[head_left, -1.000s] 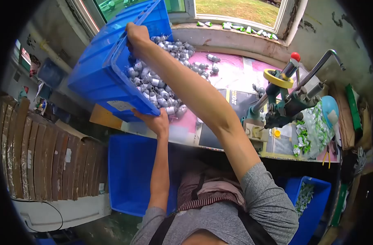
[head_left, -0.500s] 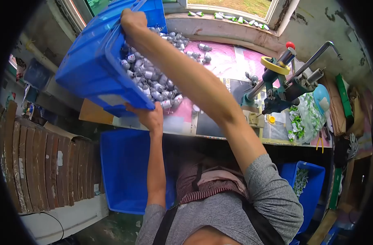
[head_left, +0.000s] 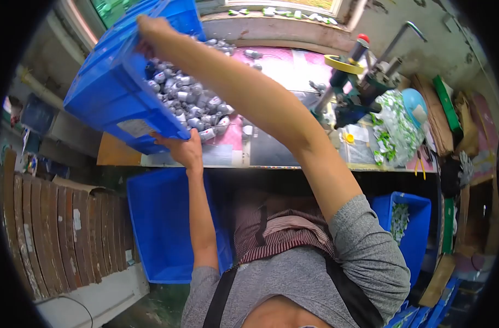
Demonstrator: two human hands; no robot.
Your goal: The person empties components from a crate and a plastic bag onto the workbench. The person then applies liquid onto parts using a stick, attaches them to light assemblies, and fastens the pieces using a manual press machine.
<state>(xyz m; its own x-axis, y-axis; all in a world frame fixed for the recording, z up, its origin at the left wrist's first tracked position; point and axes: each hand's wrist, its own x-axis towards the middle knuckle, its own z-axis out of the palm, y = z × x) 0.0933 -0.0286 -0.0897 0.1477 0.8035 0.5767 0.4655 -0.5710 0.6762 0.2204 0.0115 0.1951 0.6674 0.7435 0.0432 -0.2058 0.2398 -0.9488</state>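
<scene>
A large blue plastic crate (head_left: pixel 104 90) is tipped on its side over the left end of the table, its mouth facing right. My right hand (head_left: pixel 155 36) reaches across and grips its upper rim. Lower down, my left hand (head_left: pixel 185 150) holds the bottom rim, fingers partly hidden under the crate. Grey bulb-shaped parts (head_left: pixel 192 98) with white labels lie heaped at the crate's mouth and across the tabletop. How many are still inside is hidden by the crate wall and my right forearm.
A second blue crate (head_left: pixel 164 229) stands on the floor below the table. To the right are a hand press (head_left: pixel 359 93), a plastic bag of green-and-white pieces (head_left: pixel 405 128) and yellow-handled pliers (head_left: pixel 420 163). Stacked brown boards (head_left: pixel 63 235) stand at left.
The view has shifted, so most of the scene sits further left and higher. Both hands keep their grip on the tipped crate, whose tilt looks about the same.
</scene>
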